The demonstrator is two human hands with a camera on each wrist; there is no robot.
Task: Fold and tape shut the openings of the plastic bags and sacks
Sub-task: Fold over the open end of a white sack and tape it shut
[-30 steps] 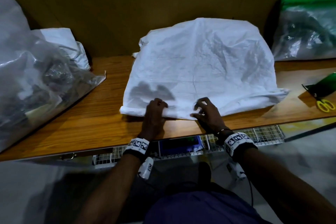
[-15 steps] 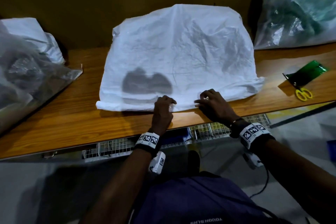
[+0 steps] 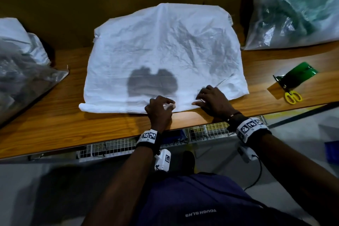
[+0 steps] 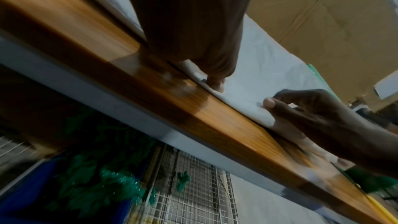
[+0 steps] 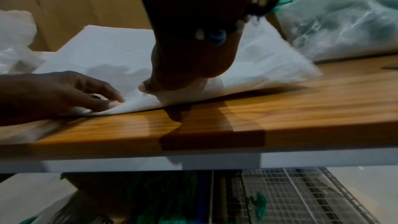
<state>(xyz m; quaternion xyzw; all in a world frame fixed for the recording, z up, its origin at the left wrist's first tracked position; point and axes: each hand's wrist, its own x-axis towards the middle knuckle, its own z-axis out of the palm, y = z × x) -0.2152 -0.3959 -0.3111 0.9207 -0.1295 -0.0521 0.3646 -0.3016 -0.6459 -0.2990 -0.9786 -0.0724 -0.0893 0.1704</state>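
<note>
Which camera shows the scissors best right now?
The head view: the yellow-handled scissors lie in full sight on the table, right of the white sack. The left wrist view shows only a blurred yellow streak; the right wrist view shows nothing of them.

A crumpled white sack (image 3: 165,57) is spread flat, stretching away beyond both hands; its near edge is rolled under the fingers.

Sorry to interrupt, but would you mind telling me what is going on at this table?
A person is folding the near edge of a white sack lying on the wooden table. The left hand and right hand both pinch that edge. No tape is on it yet; scissors lie off to the right.
</note>
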